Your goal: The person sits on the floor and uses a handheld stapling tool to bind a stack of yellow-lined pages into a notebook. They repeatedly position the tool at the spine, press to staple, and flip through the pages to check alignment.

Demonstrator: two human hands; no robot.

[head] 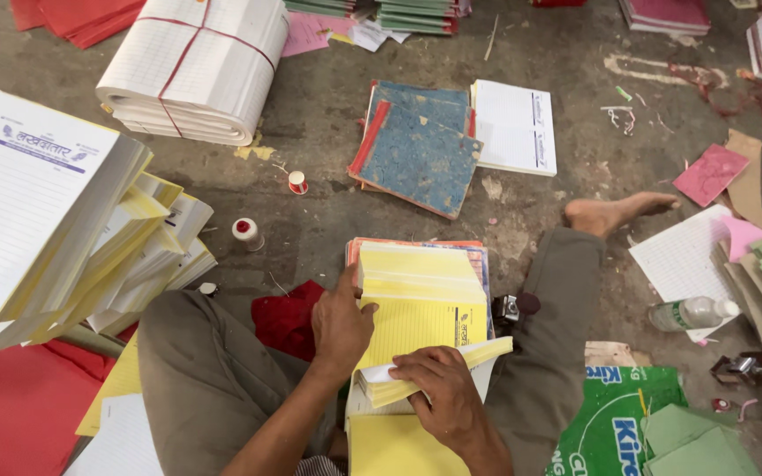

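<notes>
Down at the lower centre of the frame, the left hand [341, 322] lies flat with fingers spread against the left edge of a stack of yellow ruled pads [421, 304], steadying it rather than gripping. The right hand [438, 392] is curled on the near end of the stack, thumb and fingers pinching a sheaf of yellow and white leaves [434, 361] that bends up and fans out toward the right. The stack rests on the floor between the person's knees, on top of a blue-and-orange cover [480, 256].

To do this leafing well, it looks wise to keep the left palm pressed square against the spine side so the lower pads do not skew, and to let the right thumb release leaves evenly, without creasing the corner.

Just left of the stack lies a red cloth [286, 319]; higher up, two small thread spools [246, 232] stand on the concrete. Blue mottled books [416, 154] sit at upper centre, and a tied white bundle [196, 66] at upper left.
</notes>
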